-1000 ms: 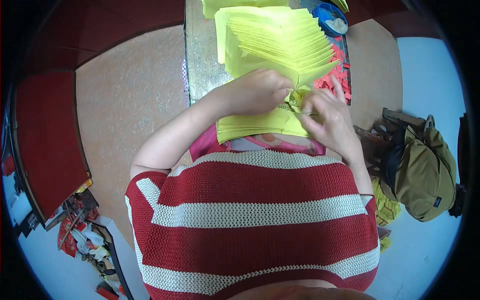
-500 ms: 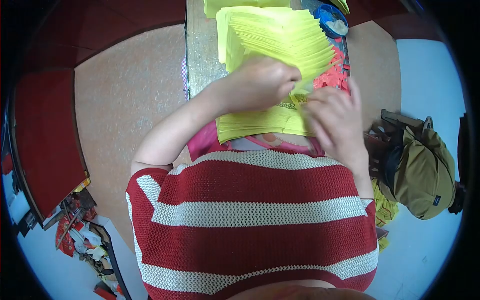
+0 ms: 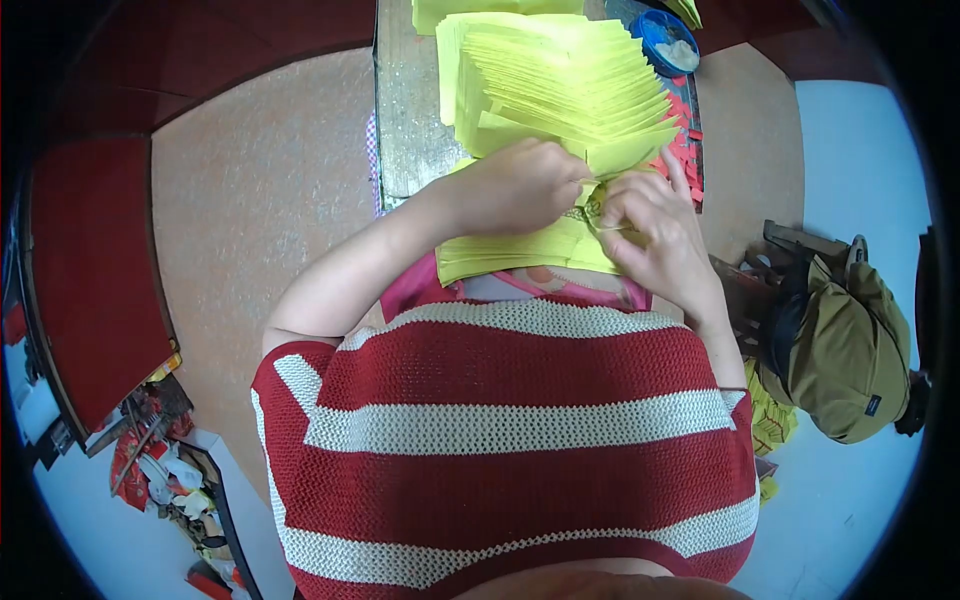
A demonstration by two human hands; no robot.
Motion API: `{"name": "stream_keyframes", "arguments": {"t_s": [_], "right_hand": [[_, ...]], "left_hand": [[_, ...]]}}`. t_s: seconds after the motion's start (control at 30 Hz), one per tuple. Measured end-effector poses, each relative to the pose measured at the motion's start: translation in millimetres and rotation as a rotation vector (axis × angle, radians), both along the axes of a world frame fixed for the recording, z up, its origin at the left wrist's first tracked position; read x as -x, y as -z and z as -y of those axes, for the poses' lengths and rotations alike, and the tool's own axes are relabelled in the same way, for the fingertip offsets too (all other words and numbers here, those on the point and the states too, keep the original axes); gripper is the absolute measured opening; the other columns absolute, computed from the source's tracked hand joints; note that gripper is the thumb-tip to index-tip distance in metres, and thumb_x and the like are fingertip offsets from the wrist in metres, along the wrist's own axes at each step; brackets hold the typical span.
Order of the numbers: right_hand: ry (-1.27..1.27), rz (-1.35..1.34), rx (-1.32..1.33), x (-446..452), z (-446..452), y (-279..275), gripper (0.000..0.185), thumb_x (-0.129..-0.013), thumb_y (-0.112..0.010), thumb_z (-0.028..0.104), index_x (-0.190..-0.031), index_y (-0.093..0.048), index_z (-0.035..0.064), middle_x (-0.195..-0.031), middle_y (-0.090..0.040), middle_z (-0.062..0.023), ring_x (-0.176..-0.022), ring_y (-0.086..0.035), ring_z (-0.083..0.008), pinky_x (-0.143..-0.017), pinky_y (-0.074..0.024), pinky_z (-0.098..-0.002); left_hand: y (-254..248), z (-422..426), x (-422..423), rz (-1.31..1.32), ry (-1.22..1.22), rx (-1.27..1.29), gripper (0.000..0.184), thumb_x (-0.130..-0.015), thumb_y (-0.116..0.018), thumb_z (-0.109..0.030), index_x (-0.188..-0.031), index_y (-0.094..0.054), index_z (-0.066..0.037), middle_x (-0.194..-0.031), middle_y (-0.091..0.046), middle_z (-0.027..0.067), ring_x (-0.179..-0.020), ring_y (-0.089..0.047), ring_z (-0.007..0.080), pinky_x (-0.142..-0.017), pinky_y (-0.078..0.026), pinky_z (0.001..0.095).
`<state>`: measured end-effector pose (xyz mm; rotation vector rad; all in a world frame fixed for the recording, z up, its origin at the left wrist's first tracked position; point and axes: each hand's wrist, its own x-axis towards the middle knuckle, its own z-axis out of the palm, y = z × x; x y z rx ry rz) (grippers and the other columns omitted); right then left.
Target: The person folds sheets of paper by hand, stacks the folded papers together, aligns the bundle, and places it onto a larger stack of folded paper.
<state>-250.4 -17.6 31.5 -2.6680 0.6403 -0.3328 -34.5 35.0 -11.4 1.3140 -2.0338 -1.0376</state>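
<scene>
My left hand (image 3: 530, 185) is closed in a pinch over a yellow paper stack (image 3: 500, 255) at the near edge of the table. Close beside it, my right hand (image 3: 655, 225) has its thumb and index finger pressed together, with another finger sticking up. A thin pale strip (image 3: 592, 181) runs between the two hands, and its ends are hidden by the fingers. Dark printed marks show on the paper beneath them. Just beyond the hands, a thick fanned pile of yellow paper (image 3: 560, 80) lies on the table.
The narrow table (image 3: 405, 120) carries more yellow paper (image 3: 490, 12) at its far end. A blue bowl (image 3: 668, 42) with whitish contents and red paper scraps (image 3: 685, 145) lie along the right side. An olive backpack (image 3: 850, 340) is at the right, and clutter (image 3: 180, 480) at the lower left.
My left hand has moved slightly left and down, away from the fanned pile. My right hand has turned and closed into a pinch, with the pale strip now showing between the hands.
</scene>
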Motion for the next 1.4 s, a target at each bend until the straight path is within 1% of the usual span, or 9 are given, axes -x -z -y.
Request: {"name": "stream_keyframes", "arguments": {"t_s": [0.1,0.23,0.5,0.67,0.83,1.2,1.3,1.37,1.4], "right_hand": [[0.096,-0.045,-0.066,6.0,2.6,-8.6,0.017,-0.078,-0.073,0.01,-0.077,-0.056,0.0088,-0.071,-0.06,-0.0024,-0.076,-0.064,-0.0217,-0.117,-0.0236,-0.0544],[0.085,0.097,-0.011,-4.4,12.4,0.7,0.018,-0.077,-0.073,0.009,-0.079,-0.056,0.0089,-0.072,-0.061,-0.0023,-0.076,-0.065,-0.0211,-0.117,-0.024,-0.0541],[0.013,-0.051,0.186,3.8,-3.5,-20.6,0.016,-0.082,-0.072,0.015,-0.096,-0.068,0.0109,-0.097,-0.068,-0.0064,-0.105,-0.063,-0.0245,-0.116,-0.0243,-0.0544],[-0.011,-0.101,0.007,7.2,6.9,-1.4,0.022,-0.084,-0.073,0.027,-0.096,-0.074,0.0093,-0.114,-0.067,-0.0079,-0.118,-0.057,-0.0267,-0.116,-0.0233,-0.0542],[0.054,0.06,0.05,-6.3,18.1,2.5,0.009,-0.077,-0.073,0.012,-0.082,-0.069,0.0062,-0.101,-0.069,-0.0058,-0.109,-0.061,-0.0248,-0.116,-0.0234,-0.0542],[0.037,-0.027,0.072,1.1,0.2,-10.2,0.014,-0.078,-0.073,0.016,-0.084,-0.064,0.0089,-0.079,-0.063,-0.0045,-0.091,-0.065,-0.0216,-0.116,-0.0262,-0.0546],[-0.087,-0.148,-0.081,4.0,7.1,-4.7,0.017,-0.083,-0.072,0.019,-0.091,-0.064,0.0056,-0.079,-0.064,-0.0078,-0.084,-0.066,-0.0243,-0.104,-0.0418,-0.0478],[0.166,-0.149,-0.642,3.2,14.0,-10.2,0.022,-0.088,-0.069,0.02,-0.098,-0.063,0.0016,-0.084,-0.067,-0.0122,-0.08,-0.067,-0.0284,-0.083,-0.052,-0.0397],[0.167,-0.149,-0.639,4.7,16.4,-7.3,0.022,-0.088,-0.069,0.02,-0.098,-0.063,0.0016,-0.084,-0.067,-0.0122,-0.08,-0.067,-0.0284,-0.083,-0.052,-0.0397]], "left_hand": [[-4.8,1.4,-2.1,-0.124,0.043,-0.111,0.031,-0.098,-0.05,-0.018,-0.116,-0.063,0.004,-0.09,-0.066,0.0253,-0.09,-0.065,0.0379,-0.082,-0.05,0.0453],[-5.8,1.9,2.0,-0.077,0.046,-0.072,0.028,-0.098,-0.049,-0.017,-0.111,-0.063,0.003,-0.092,-0.067,0.0233,-0.09,-0.066,0.0363,-0.082,-0.05,0.0444],[-7.9,11.9,-3.9,-0.151,-0.033,-0.068,0.024,-0.097,-0.051,-0.018,-0.104,-0.065,0.0,-0.085,-0.068,0.0183,-0.081,-0.068,0.029,-0.076,-0.052,0.0402],[-35.9,6.7,-9.3,-0.14,-0.375,0.379,0.014,-0.091,-0.06,-0.013,-0.095,-0.068,-0.002,-0.077,-0.068,0.0119,-0.071,-0.07,0.02,-0.066,-0.054,0.0348],[-16.7,-8.9,-3.1,0.028,-0.062,0.233,0.025,-0.095,-0.058,-0.019,-0.111,-0.065,-0.002,-0.091,-0.07,0.0181,-0.087,-0.069,0.0342,-0.079,-0.054,0.0426],[-12.4,6.1,-6.4,-0.109,0.081,-0.248,0.037,-0.099,-0.054,-0.024,-0.125,-0.06,0.002,-0.1,-0.07,0.0194,-0.092,-0.067,0.0289,-0.083,-0.051,0.0375],[-12.2,6.8,-9.3,-0.173,0.084,-0.325,0.038,-0.099,-0.057,-0.025,-0.124,-0.06,0.002,-0.106,-0.07,0.0185,-0.098,-0.067,0.0279,-0.086,-0.051,0.0358],[-12.5,6.9,-10.6,-0.21,0.081,-0.36,0.038,-0.098,-0.059,-0.025,-0.124,-0.06,0.003,-0.109,-0.07,0.0184,-0.101,-0.067,0.0281,-0.089,-0.051,0.0353],[-13.2,7.0,-11.5,-0.189,0.075,-0.33,0.038,-0.098,-0.06,-0.025,-0.124,-0.061,0.003,-0.111,-0.07,0.019,-0.102,-0.067,0.0282,-0.09,-0.051,0.0356]]}}
